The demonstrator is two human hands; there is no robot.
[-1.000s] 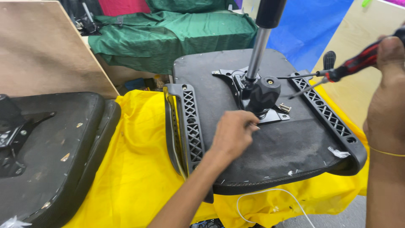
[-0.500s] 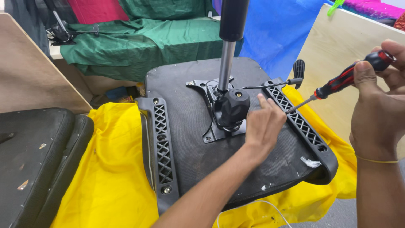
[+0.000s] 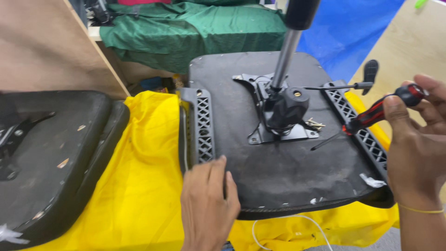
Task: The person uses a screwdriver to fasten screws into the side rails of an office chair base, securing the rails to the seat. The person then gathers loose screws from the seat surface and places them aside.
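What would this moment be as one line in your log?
left hand: flat on chair seat underside near edge | right hand: holds red-black screwdriver, tip off the plate | loose screws beside mechanism | yellow cloth underneath

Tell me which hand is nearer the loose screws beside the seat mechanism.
Right. The right hand holds a screwdriver just right of the screws; the left hand rests on the seat's near-left edge, farther away.

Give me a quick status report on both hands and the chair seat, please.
Left hand flat on upturned chair seat, near edge. Right hand grips red-and-black screwdriver, tip just off the mechanism plate. Loose screws beside plate.
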